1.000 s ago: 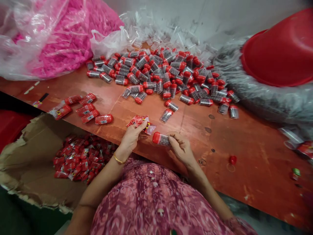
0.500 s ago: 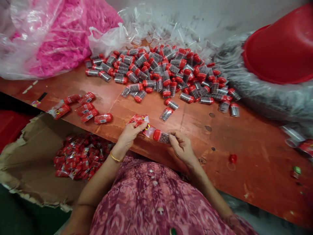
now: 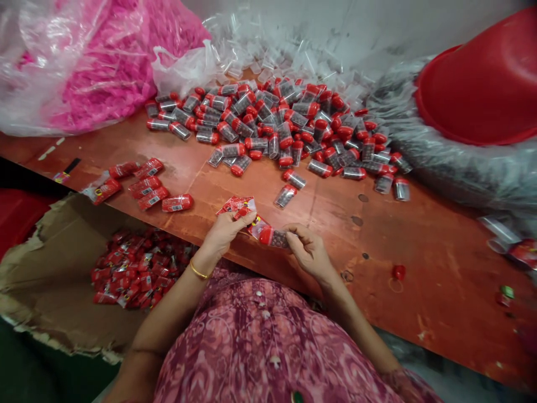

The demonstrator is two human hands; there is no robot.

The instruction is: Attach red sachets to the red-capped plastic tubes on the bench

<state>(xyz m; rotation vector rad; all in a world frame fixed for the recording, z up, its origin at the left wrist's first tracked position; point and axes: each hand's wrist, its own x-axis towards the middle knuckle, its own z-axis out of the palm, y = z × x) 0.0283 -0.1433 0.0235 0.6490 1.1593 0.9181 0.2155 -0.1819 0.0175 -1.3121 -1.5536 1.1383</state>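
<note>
Between thumb and fingers, my left hand (image 3: pixel 226 230) pinches red printed plastic sleeves (image 3: pixel 238 206) near the table's front edge. One sleeve's clear, open end points right. My right hand (image 3: pixel 307 246) is closed on the clear end of a small tube (image 3: pixel 277 238) filled with dark little balls. The tube's red cap faces left and meets the sleeve's mouth; whether it is inside cannot be made out. Left of my hands lie several wrapped red tubes (image 3: pixel 177 202). Beyond them is a big heap of red-capped tubes (image 3: pixel 260 115), with two loose ones (image 3: pixel 286 196) closer to me.
Below the table's left edge, a cardboard box (image 3: pixel 46 252) holds many wrapped tubes. A bag of pink pieces (image 3: pixel 113 67) sits at the back left. At the right, a red tub (image 3: pixel 482 84) leans on a large plastic bag (image 3: pixel 453 162). A red cap (image 3: pixel 399 272) lies on the table.
My right hand has moved slightly left with the tube, bringing its red cap up to the sleeve's mouth. My left hand has hardly moved.
</note>
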